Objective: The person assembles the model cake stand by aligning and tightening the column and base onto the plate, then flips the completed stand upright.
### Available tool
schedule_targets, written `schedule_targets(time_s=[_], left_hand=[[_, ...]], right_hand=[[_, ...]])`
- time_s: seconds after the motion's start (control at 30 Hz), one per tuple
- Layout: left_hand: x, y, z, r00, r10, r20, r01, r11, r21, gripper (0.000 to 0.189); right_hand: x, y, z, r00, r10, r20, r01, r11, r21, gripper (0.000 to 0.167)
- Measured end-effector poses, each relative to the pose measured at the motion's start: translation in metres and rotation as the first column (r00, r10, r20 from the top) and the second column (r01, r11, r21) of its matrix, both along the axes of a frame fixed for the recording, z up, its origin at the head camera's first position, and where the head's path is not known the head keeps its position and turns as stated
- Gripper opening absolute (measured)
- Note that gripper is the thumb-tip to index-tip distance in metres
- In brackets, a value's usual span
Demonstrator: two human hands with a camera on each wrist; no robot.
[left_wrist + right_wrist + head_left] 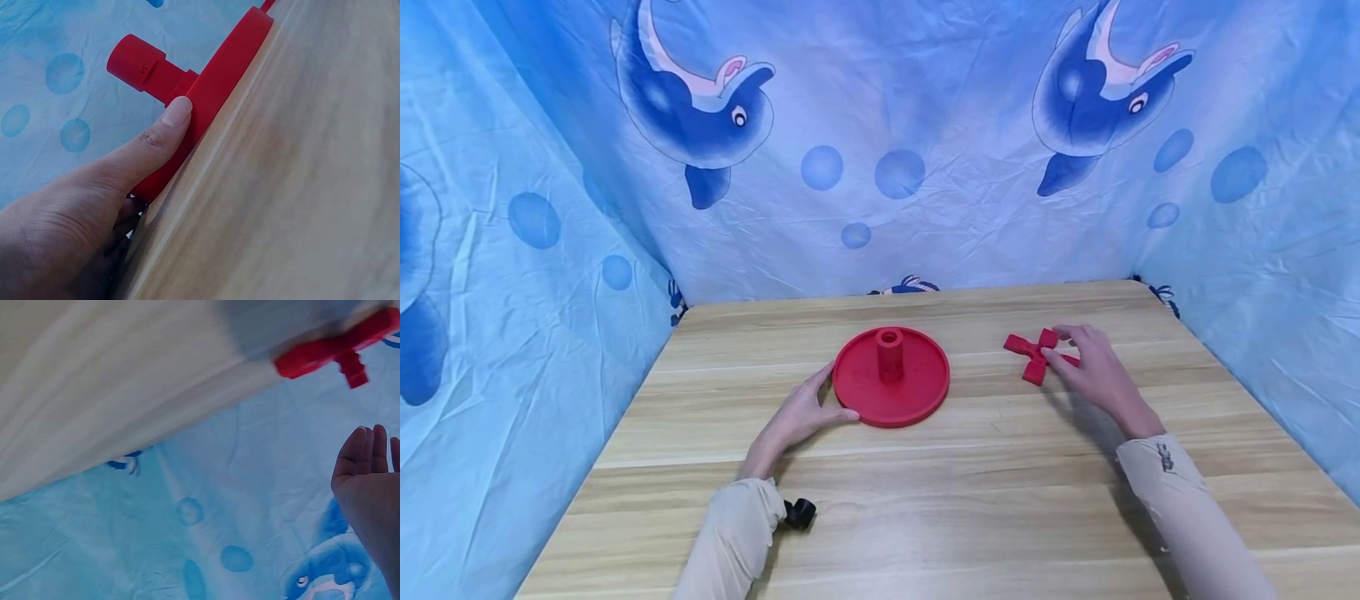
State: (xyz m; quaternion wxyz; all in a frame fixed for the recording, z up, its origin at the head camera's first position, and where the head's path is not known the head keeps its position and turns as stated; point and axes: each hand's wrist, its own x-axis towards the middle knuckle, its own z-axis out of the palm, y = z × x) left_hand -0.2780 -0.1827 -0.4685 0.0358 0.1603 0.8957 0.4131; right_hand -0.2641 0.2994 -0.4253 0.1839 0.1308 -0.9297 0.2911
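Note:
A red round base (891, 400) with a raised rim and a hollow upright post (891, 358) lies on the table. The left hand (801, 414) holds its near-left edge, thumb on the front rim and fingers around the left side. In the left wrist view, the thumb of the left hand (94, 194) presses the base's side wall (228, 69), and the post bears small marks. To the right lies a red cross-shaped piece (1034, 353). Just over its right side hovers the right hand (1097, 371), fingers slightly bent; the right wrist view shows a gap between the hand (369, 487) and the piece (337, 347).
Both pieces lie toward the back of a light wood-grain table (925, 517). Blue fabric with dolphins and bubbles (865, 108) hangs behind it and along both sides. A small black device (801, 514) sits at the left wrist.

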Motion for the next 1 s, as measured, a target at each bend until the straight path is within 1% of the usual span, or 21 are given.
schedule_targets(time_s=[0.17,0.3,0.5,0.6,0.8,1.0], left_hand=[[0.0,0.0,0.0,1.0,0.0,-0.002,0.0,1.0,-0.005,0.116],[0.001,0.0,0.0,1.0,-0.001,-0.002,0.001,1.0,-0.002,0.116],[0.0,-0.001,-0.001,1.0,-0.012,-0.004,0.012,1.0,0.005,0.116],[0.0,-0.001,-0.001,1.0,-0.013,-0.002,0.013,1.0,0.009,0.116],[0.001,-0.001,0.001,1.0,-0.003,-0.007,0.003,1.0,-0.002,0.117],[0.001,-0.001,0.0,1.0,-0.002,-0.001,0.002,1.0,0.003,0.116]], right_hand=[[0.001,0.012,-0.009,0.997,-0.023,0.068,0.021,1.0,0.022,0.048],[0.002,0.018,-0.014,0.992,-0.05,0.112,0.043,0.997,0.063,0.052],[-0.002,0.024,-0.02,0.98,-0.083,0.18,0.06,0.99,0.126,0.055],[-0.004,0.028,-0.024,0.978,-0.092,0.189,0.066,0.988,0.138,0.055],[-0.008,0.037,-0.031,0.981,-0.09,0.174,0.062,0.984,0.165,0.053],[-0.01,0.042,-0.034,0.974,-0.094,0.205,0.055,0.98,0.189,0.051]])
